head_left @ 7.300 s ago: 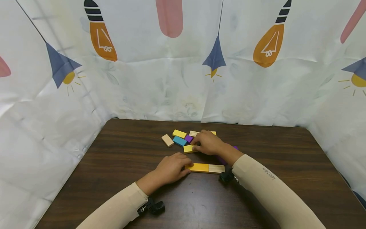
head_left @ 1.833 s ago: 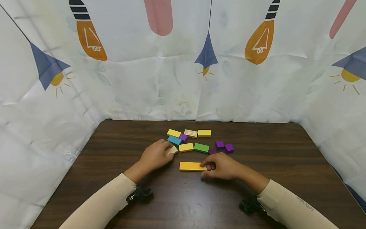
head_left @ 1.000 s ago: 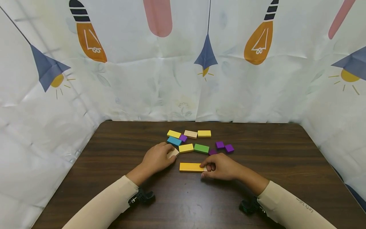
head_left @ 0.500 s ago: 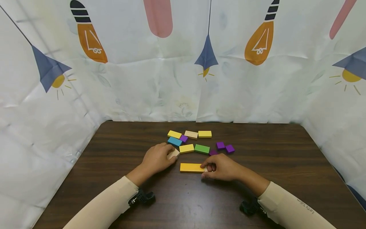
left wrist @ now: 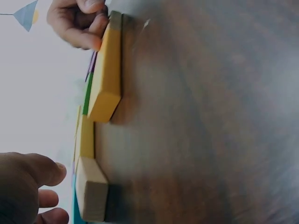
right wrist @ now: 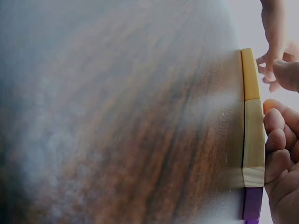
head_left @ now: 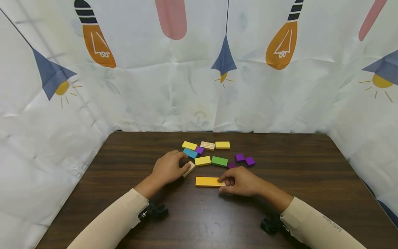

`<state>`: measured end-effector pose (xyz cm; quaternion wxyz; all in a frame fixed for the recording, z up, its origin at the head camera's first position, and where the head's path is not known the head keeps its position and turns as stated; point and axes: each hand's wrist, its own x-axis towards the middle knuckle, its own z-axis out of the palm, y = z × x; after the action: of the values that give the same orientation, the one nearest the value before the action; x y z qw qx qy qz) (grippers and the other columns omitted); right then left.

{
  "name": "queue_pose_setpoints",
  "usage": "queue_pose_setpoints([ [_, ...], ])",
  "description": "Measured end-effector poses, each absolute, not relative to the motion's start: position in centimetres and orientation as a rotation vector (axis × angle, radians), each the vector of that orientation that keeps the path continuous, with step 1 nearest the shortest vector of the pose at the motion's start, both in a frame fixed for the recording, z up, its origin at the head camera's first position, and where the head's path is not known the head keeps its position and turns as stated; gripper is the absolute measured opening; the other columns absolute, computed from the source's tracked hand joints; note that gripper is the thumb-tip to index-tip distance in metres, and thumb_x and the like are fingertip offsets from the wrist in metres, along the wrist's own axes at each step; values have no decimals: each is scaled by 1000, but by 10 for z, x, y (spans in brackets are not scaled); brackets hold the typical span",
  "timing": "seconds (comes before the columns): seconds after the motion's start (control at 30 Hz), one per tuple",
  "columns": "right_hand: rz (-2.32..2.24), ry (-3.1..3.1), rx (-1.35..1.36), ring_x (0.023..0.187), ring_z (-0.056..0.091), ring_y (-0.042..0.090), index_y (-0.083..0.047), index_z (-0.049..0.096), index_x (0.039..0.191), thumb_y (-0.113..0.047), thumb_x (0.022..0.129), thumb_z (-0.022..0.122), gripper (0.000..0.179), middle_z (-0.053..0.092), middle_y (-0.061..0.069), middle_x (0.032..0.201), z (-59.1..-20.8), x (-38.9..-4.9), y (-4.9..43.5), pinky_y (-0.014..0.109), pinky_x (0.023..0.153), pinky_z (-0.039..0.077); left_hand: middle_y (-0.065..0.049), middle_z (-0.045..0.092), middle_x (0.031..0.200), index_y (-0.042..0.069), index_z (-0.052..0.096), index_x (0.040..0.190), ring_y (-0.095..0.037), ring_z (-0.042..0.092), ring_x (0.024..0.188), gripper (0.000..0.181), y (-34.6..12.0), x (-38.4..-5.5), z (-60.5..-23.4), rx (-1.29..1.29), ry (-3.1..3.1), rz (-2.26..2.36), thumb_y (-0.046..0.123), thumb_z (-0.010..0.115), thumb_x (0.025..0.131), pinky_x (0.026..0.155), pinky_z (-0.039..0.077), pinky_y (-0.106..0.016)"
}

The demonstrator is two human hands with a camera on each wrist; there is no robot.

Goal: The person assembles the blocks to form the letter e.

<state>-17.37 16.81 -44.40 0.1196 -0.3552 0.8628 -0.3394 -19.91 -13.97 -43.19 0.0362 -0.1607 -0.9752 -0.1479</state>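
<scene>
Left hand point(head_left: 168, 167) loose, empty, beside tan block point(left wrist: 92, 191). Right hand point(head_left: 242, 181) curled over pale block point(right wrist: 253, 135), can't tell grip — purple block point(head_left: 231, 165) just behind.

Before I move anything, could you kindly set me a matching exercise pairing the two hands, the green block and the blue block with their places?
Things:
1. Green block
2. Left hand
3. Blue block
4. Right hand

Places:
A. At the right end of the orange block
B. Just in front of the back-left yellow block
C. Immediately right of the front yellow block
D. With its thumb by the leftmost wooden block

Pairs: 1-C, 2-D, 3-B, 4-A.
</scene>
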Motion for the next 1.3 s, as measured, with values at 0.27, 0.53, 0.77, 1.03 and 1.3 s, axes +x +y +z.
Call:
queue_pose_setpoints([
  [0.27,-987,2523,-1036,69,52,2,-14,77,109,-37,91,80,30,57,-14,77,-443,-174,168,25,64,48,-6,67,124,13,72,123,-30,60,116,33,-149,-215,-430,-568,-2951,-446,32,72,96,85,55,-49],
  [0.53,-1002,2515,-1039,68,51,2,-13,77,108,-36,91,80,29,57,-14,76,-445,-174,168,24,64,47,-10,64,135,10,71,124,-33,54,128,32,-154,-231,-436,-726,-2932,-423,22,73,95,104,46,-50],
  [0.77,-998,2517,-1032,67,50,1,-14,77,110,-35,91,80,29,57,-15,75,-446,-174,169,24,63,47,-10,62,136,12,71,125,-34,53,128,30,-155,-238,-438,-794,-2968,-393,23,72,97,102,47,-51],
  [1.03,-986,2524,-1033,67,50,0,-16,77,111,-35,91,80,28,57,-15,75,-445,-173,168,23,63,47,-8,64,129,14,74,117,-32,57,121,24,-162,-241,-439,-758,-2965,-337,26,72,97,95,51,-49],
  [1.3,-991,2524,-1038,66,49,0,-15,77,111,-34,91,80,28,57,-15,75,-445,-173,169,24,64,47,-9,63,134,12,73,119,-32,57,122,28,-166,-241,-437,-702,-2994,-373,26,75,94,93,52,-52],
])
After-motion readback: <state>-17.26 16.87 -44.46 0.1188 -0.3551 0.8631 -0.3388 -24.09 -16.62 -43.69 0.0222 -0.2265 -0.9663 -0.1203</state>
